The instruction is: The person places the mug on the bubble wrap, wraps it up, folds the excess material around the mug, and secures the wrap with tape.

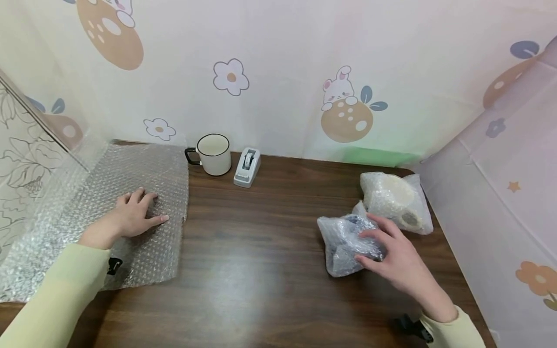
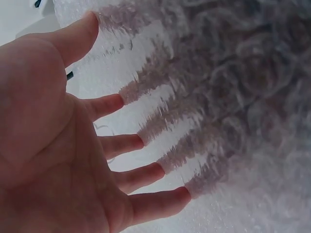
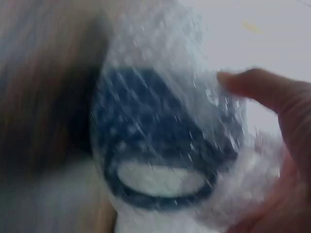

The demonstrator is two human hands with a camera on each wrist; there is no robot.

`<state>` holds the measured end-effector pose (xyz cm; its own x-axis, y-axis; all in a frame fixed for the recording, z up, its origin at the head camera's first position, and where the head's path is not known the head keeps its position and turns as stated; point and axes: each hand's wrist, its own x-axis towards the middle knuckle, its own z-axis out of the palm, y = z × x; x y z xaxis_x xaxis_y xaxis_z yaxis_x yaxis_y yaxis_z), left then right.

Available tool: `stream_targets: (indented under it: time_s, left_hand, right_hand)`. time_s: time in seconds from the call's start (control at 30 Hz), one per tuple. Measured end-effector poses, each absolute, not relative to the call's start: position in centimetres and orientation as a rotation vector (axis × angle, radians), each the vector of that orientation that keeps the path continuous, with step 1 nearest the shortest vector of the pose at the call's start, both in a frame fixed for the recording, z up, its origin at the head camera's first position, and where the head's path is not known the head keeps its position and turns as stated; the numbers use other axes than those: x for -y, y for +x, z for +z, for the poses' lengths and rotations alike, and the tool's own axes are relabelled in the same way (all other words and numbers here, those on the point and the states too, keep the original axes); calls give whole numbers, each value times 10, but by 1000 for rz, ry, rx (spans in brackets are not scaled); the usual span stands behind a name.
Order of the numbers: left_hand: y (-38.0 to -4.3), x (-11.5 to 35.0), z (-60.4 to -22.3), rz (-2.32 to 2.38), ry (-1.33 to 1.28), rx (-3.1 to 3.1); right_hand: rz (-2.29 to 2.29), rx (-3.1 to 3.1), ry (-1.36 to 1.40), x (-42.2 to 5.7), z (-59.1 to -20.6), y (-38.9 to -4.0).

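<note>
My left hand (image 1: 136,215) lies with fingers spread on a sheet of clear bubble wrap (image 1: 167,261) at the left of the table. In the left wrist view, all its fingertips touch the bubbled surface (image 2: 252,97). At the right, my right hand (image 1: 398,258) grips a bubble-wrapped blue mug (image 1: 345,241), thumb on the near side and fingers over the top. Through the plastic in the right wrist view, the mug's dark blue body (image 3: 146,107) shows, with a pale oval framed by a blue ring. That view is blurred.
A white enamel mug (image 1: 214,162) with a black rim and a tape dispenser (image 1: 247,168) stand at the table's back edge. Another bubble-wrapped, cream-coloured item (image 1: 393,198) lies beyond my right hand. Printed curtains (image 1: 278,116) border the dark wooden table (image 1: 243,290) behind and at the right.
</note>
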<state>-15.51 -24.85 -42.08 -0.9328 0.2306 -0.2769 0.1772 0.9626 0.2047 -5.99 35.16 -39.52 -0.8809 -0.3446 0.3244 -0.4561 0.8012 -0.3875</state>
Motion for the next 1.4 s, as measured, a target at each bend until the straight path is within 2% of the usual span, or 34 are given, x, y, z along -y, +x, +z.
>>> stream_targets:
  time_s: [0.4, 0.63, 0.8, 1.17, 1.4]
  left_hand:
    - [-155, 240, -418, 248, 252, -2797]
    - [-154, 239, -414, 224, 235, -2777]
    - [-153, 238, -408, 220, 251, -2761]
    - [-149, 228, -391, 206, 393, -2682]
    - [-137, 213, -384, 269, 539, -2584]
  right_hand:
    - [722, 2763, 965, -426, -383, -63]
    - [647, 2784, 1037, -451, -376, -65]
    - [500, 2772, 941, -463, -378, -64]
    - [388, 2695, 850, -462, -367, -65]
    - [436, 2678, 778, -430, -349, -61]
